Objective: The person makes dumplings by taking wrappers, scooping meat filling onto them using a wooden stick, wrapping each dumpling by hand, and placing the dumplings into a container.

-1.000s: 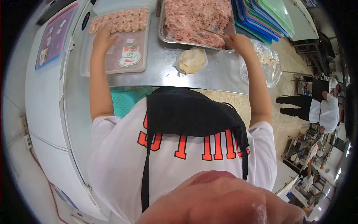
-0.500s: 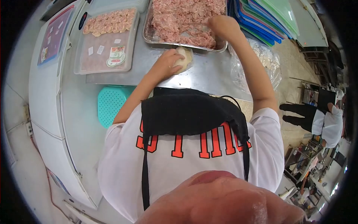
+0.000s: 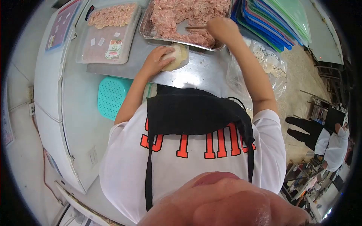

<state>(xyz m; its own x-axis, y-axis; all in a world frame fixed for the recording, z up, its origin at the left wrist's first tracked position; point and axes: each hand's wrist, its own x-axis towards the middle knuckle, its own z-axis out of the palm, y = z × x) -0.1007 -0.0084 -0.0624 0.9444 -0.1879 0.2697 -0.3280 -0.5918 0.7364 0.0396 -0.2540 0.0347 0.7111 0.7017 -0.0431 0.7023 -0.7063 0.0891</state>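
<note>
My left hand (image 3: 155,60) rests at the steel table's front part, its fingers curled over a pale, round, flat stack that looks like dough wrappers (image 3: 180,56). My right hand (image 3: 223,31) is over the right side of a metal tray (image 3: 151,36), closed round a thin, flat stick (image 3: 196,27). The stick points left, above a bare patch of the tray's bottom. Pink minced meat (image 3: 166,17) fills much of the tray around that patch. The tip of the stick carries no clear lump of meat.
Left of the tray, a lidless-looking plastic container (image 3: 102,49) holds rows of filled pieces. Plastic lids (image 3: 264,22) are stacked at right, above a clear bag (image 3: 269,67). A turquoise perforated basket (image 3: 111,98) sits below the table. Another person (image 3: 328,141) stands far right.
The stick in my right hand now shows plainly over the bare patch, where it was blurred against the meat. My left hand stays on the wrappers, slightly farther left in view.
</note>
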